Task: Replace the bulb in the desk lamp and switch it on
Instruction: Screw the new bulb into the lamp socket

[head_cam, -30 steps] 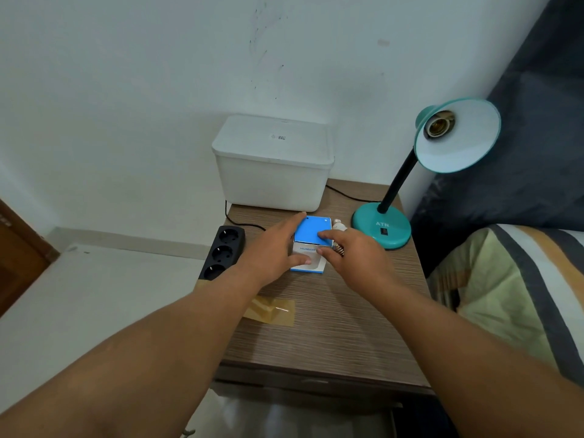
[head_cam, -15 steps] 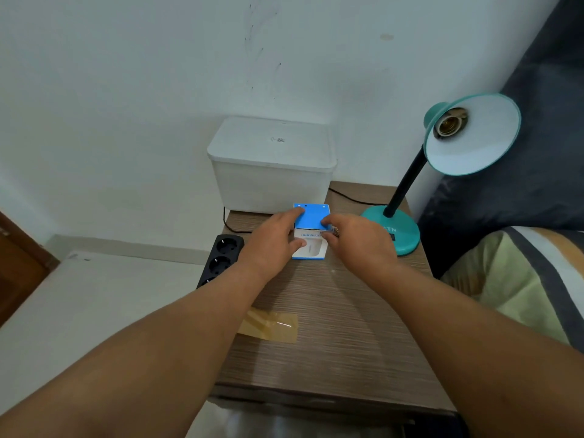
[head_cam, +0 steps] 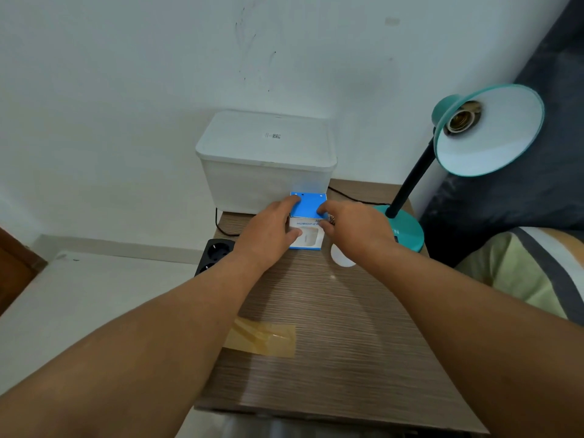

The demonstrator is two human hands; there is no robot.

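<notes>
Left hand grips the left side of the blue-white box, right hand pinches its right edge w/ what looks like a bulb under the palm. The bulb could roll off the table if jostled; lamp socket sits empty, well apart to the right.

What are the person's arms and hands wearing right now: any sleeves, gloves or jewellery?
Both forearms are bare up to the frame edge: no sleeves, gloves or watch show. The left hand shows nothing worn. The right hand seems to have a small metallic ring-like item near its fingers, though it is unclear.
</notes>
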